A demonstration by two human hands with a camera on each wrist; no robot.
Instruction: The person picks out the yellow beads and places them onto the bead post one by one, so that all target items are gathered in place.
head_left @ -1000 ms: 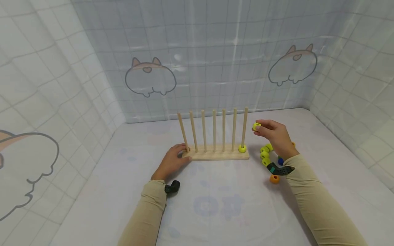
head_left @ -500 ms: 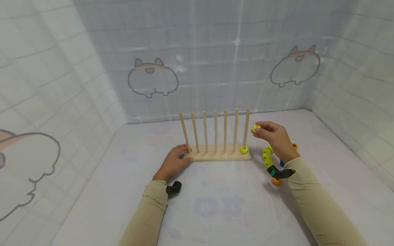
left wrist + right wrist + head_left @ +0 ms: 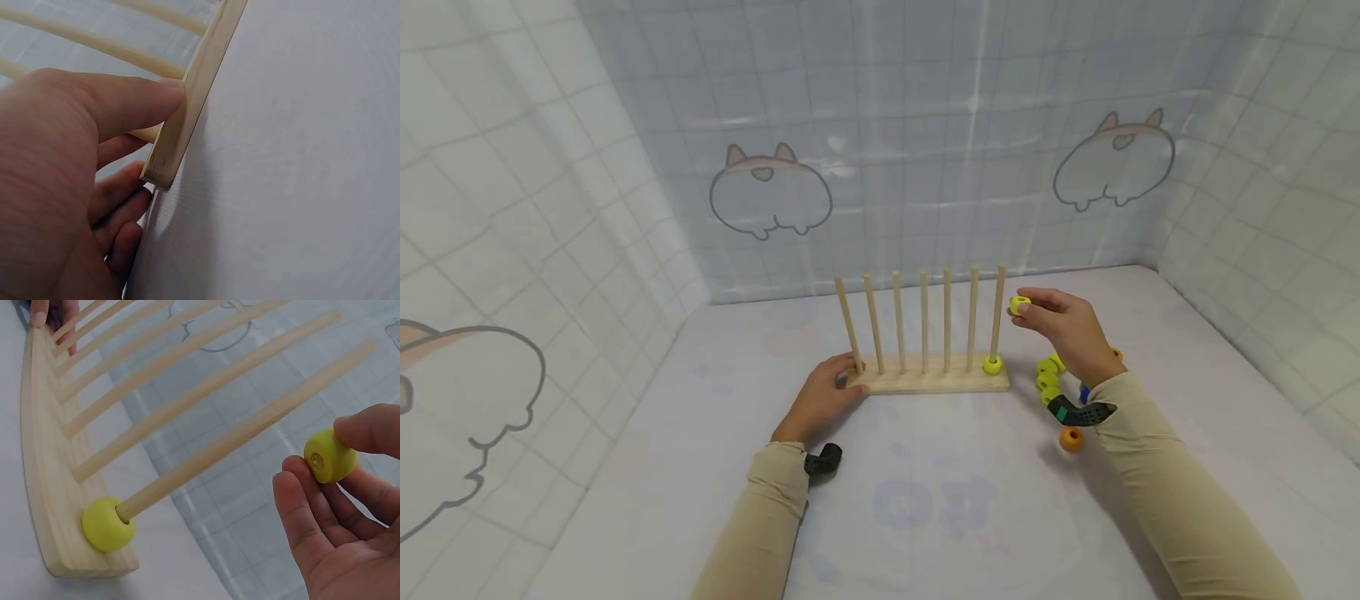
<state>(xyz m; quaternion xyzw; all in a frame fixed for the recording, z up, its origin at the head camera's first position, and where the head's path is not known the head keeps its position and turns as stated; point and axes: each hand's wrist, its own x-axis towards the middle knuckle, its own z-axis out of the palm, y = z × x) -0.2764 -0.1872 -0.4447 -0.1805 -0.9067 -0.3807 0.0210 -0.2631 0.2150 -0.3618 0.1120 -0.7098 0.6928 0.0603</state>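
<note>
A pale wooden peg rack [image 3: 928, 382] with a row of several upright dowels stands on the cloth-covered table. My left hand [image 3: 822, 398] grips its left end; in the left wrist view the thumb [image 3: 147, 103] presses the base's front edge, with fingers behind. One yellow bead [image 3: 107, 524] sits at the bottom of the rightmost dowel [image 3: 250, 431]. Between thumb and fingers, my right hand [image 3: 1070, 329] pinches another yellow bead [image 3: 330, 456], its hole partly showing. That bead is held just right of the rightmost dowel, near its upper part and apart from it.
Several yellow beads [image 3: 1047, 381] lie in a curved line on the table, below the right hand. An orange bead [image 3: 1071, 439] rests nearer the front, beside the right wrist. Blue and orange beads are partly hidden behind that wrist. Patterned sheets [image 3: 895, 125] form walls at the back and sides.
My right hand, still pinching the yellow bead, has shifted slightly up and left toward the rightmost dowel. The left hand keeps its grip on the rack's left end.
</note>
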